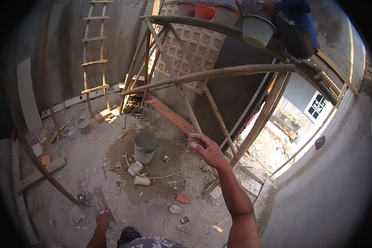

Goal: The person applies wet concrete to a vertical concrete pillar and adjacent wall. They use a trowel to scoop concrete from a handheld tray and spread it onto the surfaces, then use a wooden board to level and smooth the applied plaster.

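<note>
Low at the left, my left hand (103, 220) is closed round the handle of a plastering trowel (99, 199), whose long grey blade points away from me. My right arm reaches up and forward. My right hand (210, 151) is raised beside the bamboo scaffold, fingers loosely bent and thumb apart, with no tool in it; a pale patch shows near the fingertips. Beyond it to the left, a bucket (144, 153) of grey wet mix stands on the damp floor. A pale hose (169, 176) and a white container (141, 180) lie by the bucket.
The bamboo scaffold (211, 74) spans ahead; a person in blue (301, 25) is up there beside a hanging bucket (258, 31). A wooden ladder (94, 62) leans on the far wall. Planks (43, 173), a brick piece (182, 199) and rubble litter the floor. A plastered wall (326, 173) rises right.
</note>
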Tool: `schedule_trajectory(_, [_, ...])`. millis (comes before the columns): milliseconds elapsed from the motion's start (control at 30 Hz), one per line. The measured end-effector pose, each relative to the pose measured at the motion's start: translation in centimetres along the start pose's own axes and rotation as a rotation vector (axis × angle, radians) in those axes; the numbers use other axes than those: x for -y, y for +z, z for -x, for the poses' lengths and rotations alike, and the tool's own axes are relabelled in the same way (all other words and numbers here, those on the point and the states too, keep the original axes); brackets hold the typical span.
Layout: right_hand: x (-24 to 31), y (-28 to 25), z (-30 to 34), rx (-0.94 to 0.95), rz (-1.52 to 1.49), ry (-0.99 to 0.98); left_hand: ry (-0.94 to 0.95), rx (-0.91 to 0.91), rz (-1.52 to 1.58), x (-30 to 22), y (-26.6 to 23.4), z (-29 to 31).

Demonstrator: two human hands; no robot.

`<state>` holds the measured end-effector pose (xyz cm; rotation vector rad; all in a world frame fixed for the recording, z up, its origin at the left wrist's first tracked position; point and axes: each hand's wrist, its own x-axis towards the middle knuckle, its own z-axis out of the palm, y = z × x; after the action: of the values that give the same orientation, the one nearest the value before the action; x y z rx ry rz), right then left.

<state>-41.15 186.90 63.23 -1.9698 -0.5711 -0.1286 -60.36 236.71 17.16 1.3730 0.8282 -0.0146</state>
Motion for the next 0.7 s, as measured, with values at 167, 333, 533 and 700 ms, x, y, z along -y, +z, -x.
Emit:
schedule_trajectory(167, [6.5, -8.4, -9.8, -0.370, 0.009, -0.127, -0.203, -0.009, -0.131, 3.1, -6.4, -4.1])
schedule_trajectory(333, [11.4, -15.7, -18.6, -0.728, 0.161, -0.277, -0.234, 0.096, -0.347, 0.9, -3.1, -12.0])
schedule_trajectory(533, [16.7, -24.7, -28.5, -0.988, 0.214, -0.433, -0.157, 0.212, -0.486, -2.8, 2.0, -20.2])
schedule_trajectory(700, [19.5, -31.3, -33.5, -0.966, 0.066, -0.338, -0.127, 0.231, -0.529, -4.0, 5.4, -23.2])
